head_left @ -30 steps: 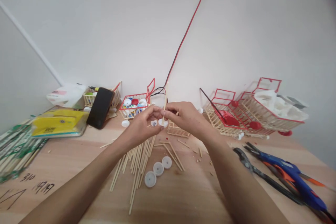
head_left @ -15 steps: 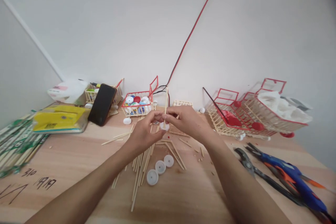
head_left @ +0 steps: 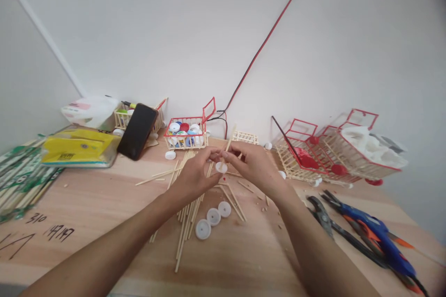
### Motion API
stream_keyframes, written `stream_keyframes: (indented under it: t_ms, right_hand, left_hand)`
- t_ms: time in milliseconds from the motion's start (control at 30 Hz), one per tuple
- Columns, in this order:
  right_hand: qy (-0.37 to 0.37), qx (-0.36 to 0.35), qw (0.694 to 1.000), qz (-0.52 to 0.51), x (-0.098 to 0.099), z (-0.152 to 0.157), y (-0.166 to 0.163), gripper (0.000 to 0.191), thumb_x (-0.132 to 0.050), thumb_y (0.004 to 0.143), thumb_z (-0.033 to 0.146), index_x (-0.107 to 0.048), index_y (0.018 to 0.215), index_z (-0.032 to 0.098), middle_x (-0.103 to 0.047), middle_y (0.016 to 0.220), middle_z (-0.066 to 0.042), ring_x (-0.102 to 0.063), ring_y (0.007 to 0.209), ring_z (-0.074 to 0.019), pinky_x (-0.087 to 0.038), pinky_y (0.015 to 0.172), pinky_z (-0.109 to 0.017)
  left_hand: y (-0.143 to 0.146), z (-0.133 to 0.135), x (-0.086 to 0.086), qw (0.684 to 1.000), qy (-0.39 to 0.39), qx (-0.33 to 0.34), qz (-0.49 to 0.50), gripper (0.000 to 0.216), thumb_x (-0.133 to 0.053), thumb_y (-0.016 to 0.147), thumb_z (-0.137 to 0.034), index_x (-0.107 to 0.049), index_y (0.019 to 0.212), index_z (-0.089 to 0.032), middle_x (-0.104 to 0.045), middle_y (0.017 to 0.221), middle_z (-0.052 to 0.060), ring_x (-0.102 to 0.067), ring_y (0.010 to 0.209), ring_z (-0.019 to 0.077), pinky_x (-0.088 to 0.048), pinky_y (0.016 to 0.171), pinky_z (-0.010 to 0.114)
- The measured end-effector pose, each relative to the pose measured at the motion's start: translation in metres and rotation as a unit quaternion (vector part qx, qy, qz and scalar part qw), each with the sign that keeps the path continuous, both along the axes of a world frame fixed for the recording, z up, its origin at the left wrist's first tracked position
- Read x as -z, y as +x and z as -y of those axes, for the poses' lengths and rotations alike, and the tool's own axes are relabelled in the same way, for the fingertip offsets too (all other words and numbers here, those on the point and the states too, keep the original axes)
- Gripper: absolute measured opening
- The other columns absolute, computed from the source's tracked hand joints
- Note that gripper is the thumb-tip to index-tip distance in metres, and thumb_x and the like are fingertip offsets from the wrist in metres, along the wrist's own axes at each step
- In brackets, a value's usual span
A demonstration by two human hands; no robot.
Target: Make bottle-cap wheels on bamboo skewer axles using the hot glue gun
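My right hand (head_left: 249, 162) is closed in a pinch on a thin wooden stick (head_left: 231, 135), which points up and leans slightly right. At its lower end is a white bottle cap (head_left: 221, 167), touching or joined to the stick; I cannot tell which. My left hand (head_left: 197, 169) is closed around the cap, thumb below and fingertips at the stick. Under the hands lie loose wooden sticks (head_left: 183, 236) and a bent stick frame (head_left: 234, 202). Three white caps (head_left: 213, 216) with a small dark spot in each middle form a slanting row nearer to me.
Small stick baskets with red rims line the wall, one with bottle caps (head_left: 184, 127), others at right (head_left: 299, 167). A phone (head_left: 137, 131) leans at left beside a yellow packet (head_left: 80, 147) and bundled sticks (head_left: 21, 176). Pliers (head_left: 322, 216) and a blue glue gun (head_left: 372, 229) lie right.
The stick in my hands has tilted from upright toward the right. The cap stays at its lower end. The view has shifted slightly; the things on the table have not moved.
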State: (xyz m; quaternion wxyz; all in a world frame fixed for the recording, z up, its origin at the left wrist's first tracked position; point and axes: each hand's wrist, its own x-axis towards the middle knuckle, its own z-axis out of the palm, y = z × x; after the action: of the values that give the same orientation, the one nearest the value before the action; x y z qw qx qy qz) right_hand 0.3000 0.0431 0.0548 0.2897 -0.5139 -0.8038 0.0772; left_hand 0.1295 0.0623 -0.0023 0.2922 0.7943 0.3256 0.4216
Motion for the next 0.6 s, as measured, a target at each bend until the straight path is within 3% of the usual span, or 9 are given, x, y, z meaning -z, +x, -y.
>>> stream_keyframes:
  t_ms: [167,600]
  right_hand:
    - [0.000,0.010,1.000,-0.027,0.012,0.009,0.004,0.021,-0.055,0.088,0.023,-0.055,0.067,0.017,-0.054,0.061,0.004,-0.047,0.058,-0.0088,-0.030,0.055,-0.021]
    - [0.032,0.046,0.995,-0.086,0.038,0.019,0.009,0.026,-0.052,0.090,0.031,-0.054,0.067,0.018,-0.050,0.060,0.003,-0.044,0.056,-0.0100,-0.031,0.055,-0.022]
  left_hand:
    - [0.005,0.007,0.005,1.000,-0.012,0.018,-0.003,0.044,-0.062,0.073,-0.011,-0.049,0.114,-0.020,-0.062,0.107,0.003,-0.058,0.100,0.0169,-0.045,0.086,0.029]
    - [0.012,0.011,0.010,0.998,-0.065,0.007,0.005,0.043,-0.063,0.075,-0.017,-0.050,0.116,-0.021,-0.064,0.105,0.004,-0.060,0.099,0.0191,-0.045,0.089,0.034]
